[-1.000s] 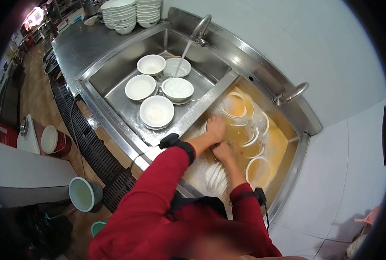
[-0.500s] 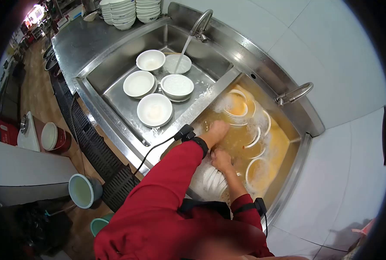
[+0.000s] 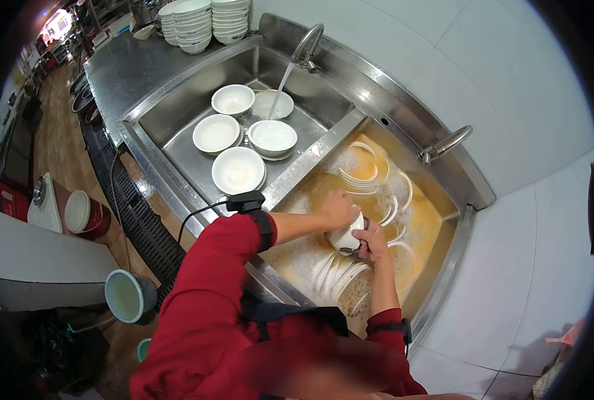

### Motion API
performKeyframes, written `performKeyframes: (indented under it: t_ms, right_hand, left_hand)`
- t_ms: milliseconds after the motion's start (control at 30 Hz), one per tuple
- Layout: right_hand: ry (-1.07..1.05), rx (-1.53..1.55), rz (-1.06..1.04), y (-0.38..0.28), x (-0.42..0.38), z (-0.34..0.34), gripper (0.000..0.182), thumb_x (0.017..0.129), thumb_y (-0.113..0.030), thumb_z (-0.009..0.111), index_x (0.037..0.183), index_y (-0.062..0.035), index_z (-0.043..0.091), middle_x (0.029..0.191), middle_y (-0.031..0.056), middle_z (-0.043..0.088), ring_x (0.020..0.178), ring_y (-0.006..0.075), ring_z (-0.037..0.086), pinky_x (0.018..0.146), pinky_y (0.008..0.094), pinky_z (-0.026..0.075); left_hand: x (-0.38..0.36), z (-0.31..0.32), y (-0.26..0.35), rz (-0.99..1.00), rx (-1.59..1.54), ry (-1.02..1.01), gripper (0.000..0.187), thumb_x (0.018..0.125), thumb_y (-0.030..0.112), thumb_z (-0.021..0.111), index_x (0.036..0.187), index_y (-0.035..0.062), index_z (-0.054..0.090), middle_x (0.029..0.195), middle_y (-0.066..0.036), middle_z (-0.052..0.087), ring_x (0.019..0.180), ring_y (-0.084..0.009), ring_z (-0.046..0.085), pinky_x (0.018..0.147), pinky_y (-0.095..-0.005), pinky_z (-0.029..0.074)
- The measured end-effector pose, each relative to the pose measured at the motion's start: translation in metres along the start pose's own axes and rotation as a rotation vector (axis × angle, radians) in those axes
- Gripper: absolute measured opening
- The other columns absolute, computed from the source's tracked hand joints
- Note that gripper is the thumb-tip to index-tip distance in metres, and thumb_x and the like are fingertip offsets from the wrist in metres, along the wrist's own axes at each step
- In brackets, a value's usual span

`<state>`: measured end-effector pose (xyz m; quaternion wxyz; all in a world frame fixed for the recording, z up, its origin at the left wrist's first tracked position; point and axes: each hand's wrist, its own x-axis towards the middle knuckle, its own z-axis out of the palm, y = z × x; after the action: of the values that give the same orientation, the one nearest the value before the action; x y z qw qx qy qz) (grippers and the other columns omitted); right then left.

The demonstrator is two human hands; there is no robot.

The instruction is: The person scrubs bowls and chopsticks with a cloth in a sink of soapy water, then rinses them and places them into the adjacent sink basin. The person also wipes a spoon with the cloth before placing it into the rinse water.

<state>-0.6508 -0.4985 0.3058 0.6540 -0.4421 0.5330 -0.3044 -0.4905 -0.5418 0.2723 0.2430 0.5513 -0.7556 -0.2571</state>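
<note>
Above the cloudy orange-brown water of the right basin, a white bowl [image 3: 343, 239] is tilted between my hands. My right hand [image 3: 373, 241] grips it at its right side, thumb across the white surface. Curled at the bowl's far upper edge, my left hand [image 3: 340, 209] is closed on it, its fingertips hidden. A small dark piece [image 3: 347, 250] shows at the bowl's lower edge near my right fingers; I cannot make out what it is. Just below, a row of white dishes [image 3: 333, 275] leans half sunk in suds. Stacked white bowls [image 3: 359, 175] lie in the water beyond.
In the left basin, several white bowls [image 3: 238, 171] stand under and near the running faucet [image 3: 308, 47]. A metal divider [image 3: 317, 159] separates the basins. A second faucet [image 3: 447, 143] overhangs the right basin. Stacks of bowls [image 3: 193, 27] stand on the steel counter; a bucket [image 3: 130, 295] is on the floor.
The white bowl has come up out of the water between my hands. My right hand has moved up and to the right, and my left forearm has swung flatter.
</note>
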Motion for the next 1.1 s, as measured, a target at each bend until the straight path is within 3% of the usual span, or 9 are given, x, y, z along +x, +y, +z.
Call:
performKeyframes:
  t_ms: [133, 433, 500, 700, 767, 800, 867, 1000, 1100]
  right_hand:
    - [0.026, -0.352, -0.283, -0.001, -0.001, 0.017, 0.021, 0.073, -0.005, 0.061, 0.094, -0.0016, 0.059, 0.07, 0.0091, 0.061, 0.053, 0.0141, 0.053, 0.047, 0.0272, 0.042]
    - [0.119, -1.45, -0.839, 0.06, 0.001, 0.014, 0.05, 0.084, -0.026, 0.051, 0.128, -0.0051, 0.043, 0.121, 0.0198, 0.051, 0.103, 0.0363, 0.051, 0.092, 0.0408, 0.038]
    - [0.146, -1.448, -0.578, 0.052, 0.017, 0.008, 0.051, 0.083, -0.025, 0.05, 0.13, -0.0047, 0.042, 0.128, 0.0202, 0.046, 0.11, 0.0368, 0.048, 0.098, 0.0421, 0.032]
    - [0.547, -0.557, -0.241, 0.048, 0.062, 0.032, 0.063, 0.083, -0.03, 0.055, 0.138, -0.013, 0.031, 0.137, 0.0178, 0.038, 0.118, 0.0388, 0.043, 0.098, 0.0532, 0.028]
    - [-0.025, 0.215, 0.191, 0.023, 0.032, 0.047, 0.066, 0.082, -0.034, 0.056, 0.138, -0.0129, 0.029, 0.13, 0.0204, 0.045, 0.115, 0.0408, 0.044, 0.096, 0.0513, 0.034]
    - [-0.024, 0.213, 0.192, 0.031, 0.027, 0.047, 0.066, 0.082, -0.034, 0.056, 0.138, -0.0129, 0.029, 0.13, 0.0204, 0.045, 0.115, 0.0408, 0.044, 0.096, 0.0513, 0.034]
    - [0.04, -0.666, -0.902, 0.044, 0.016, 0.051, 0.062, 0.078, -0.029, 0.062, 0.13, -0.0069, 0.038, 0.118, 0.02, 0.053, 0.107, 0.0386, 0.051, 0.088, 0.0448, 0.042]
    - [0.031, -0.808, -0.458, 0.047, 0.008, 0.028, 0.054, 0.072, -0.02, 0.068, 0.118, 0.0017, 0.048, 0.107, 0.0206, 0.058, 0.098, 0.0361, 0.056, 0.083, 0.0424, 0.045]
    - [0.044, 0.127, -0.081, 0.039, 0.019, 0.01, 0.036, 0.081, -0.015, 0.064, 0.11, 0.0035, 0.053, 0.105, 0.0129, 0.06, 0.094, 0.0222, 0.058, 0.078, 0.0356, 0.047]
  left_hand:
    - [-0.02, -0.062, 0.051, -0.802, -0.806, -0.35, 0.037, 0.083, 0.034, 0.05, 0.108, 0.0066, 0.056, 0.108, -0.018, 0.056, 0.09, -0.0364, 0.058, 0.067, -0.0556, 0.047]
    - [-0.009, -0.022, -0.023, -0.635, -0.802, -0.499, 0.022, 0.084, 0.018, 0.05, 0.105, 0.0158, 0.056, 0.088, -0.013, 0.062, 0.069, -0.0251, 0.063, 0.053, -0.0483, 0.054]
    - [-0.004, 0.0, -0.033, -0.797, -0.942, -0.409, 0.025, 0.087, 0.023, 0.049, 0.112, 0.0175, 0.052, 0.09, -0.011, 0.063, 0.07, -0.0257, 0.064, 0.054, -0.0471, 0.055]
    - [-0.002, 0.017, -0.017, -0.859, -1.038, -0.408, 0.044, 0.092, 0.052, 0.031, 0.121, 0.0236, 0.046, 0.098, -0.01, 0.062, 0.07, -0.0276, 0.062, 0.045, -0.0457, 0.051]
    - [0.001, 0.013, -0.018, -0.835, -1.11, -0.436, 0.051, 0.089, 0.059, 0.029, 0.119, 0.023, 0.049, 0.094, -0.008, 0.061, 0.072, -0.0259, 0.06, 0.046, -0.0442, 0.049]
    - [0.005, 0.012, -0.019, -0.818, -1.149, -0.446, 0.055, 0.088, 0.062, 0.028, 0.118, 0.0228, 0.05, 0.091, -0.007, 0.061, 0.072, -0.0251, 0.059, 0.046, -0.0435, 0.048]
    - [0.008, 0.009, -0.024, -0.863, -1.092, -0.423, 0.057, 0.087, 0.064, 0.029, 0.116, 0.0209, 0.052, 0.091, -0.007, 0.061, 0.072, -0.0254, 0.058, 0.047, -0.044, 0.048]
    - [0.005, 0.0, -0.032, -0.827, -0.911, -0.506, 0.062, 0.083, 0.066, 0.035, 0.112, 0.0157, 0.056, 0.093, -0.009, 0.062, 0.074, -0.0279, 0.059, 0.054, -0.0442, 0.049]
    - [0.006, -0.015, -0.02, -0.78, -0.738, -0.498, 0.065, 0.079, 0.068, 0.045, 0.109, 0.0126, 0.059, 0.098, -0.011, 0.062, 0.081, -0.0268, 0.061, 0.066, -0.0455, 0.051]
